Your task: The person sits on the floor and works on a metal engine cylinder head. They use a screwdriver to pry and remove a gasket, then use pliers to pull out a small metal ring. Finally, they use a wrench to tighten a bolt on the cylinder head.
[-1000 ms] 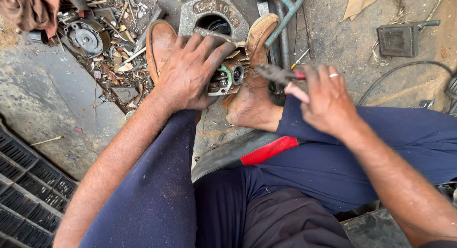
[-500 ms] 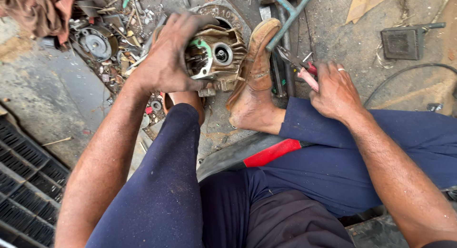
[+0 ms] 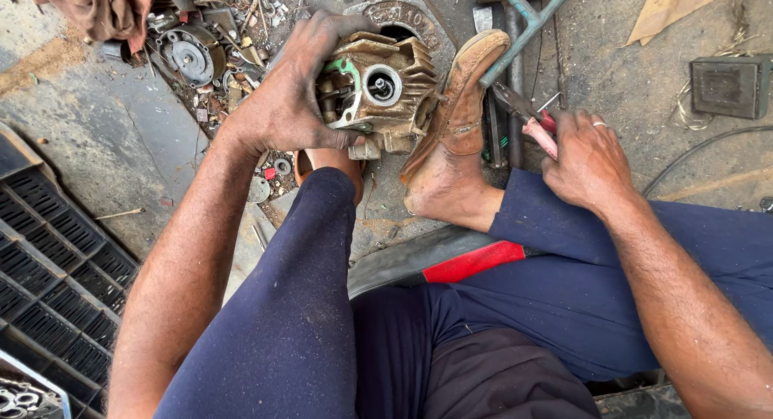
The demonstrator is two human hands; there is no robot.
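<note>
Here, engine head [image 3: 378, 93] in left hand [image 3: 286, 97].

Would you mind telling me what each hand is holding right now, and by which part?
The left hand grips the finned engine cylinder head by its left side. The right hand holds red-handled pliers by the handles.

The finned engine part [image 3: 378, 93] at far centre is dull tan-brown with a green patch and a silvery round centre. The pliers [image 3: 527, 121] to its right have pink-red grips and dark jaws. Nearer, the trousers [image 3: 322, 322] are navy, and a bright red strip [image 3: 475, 262] lies against a dark grey curved panel [image 3: 394, 262].
</note>
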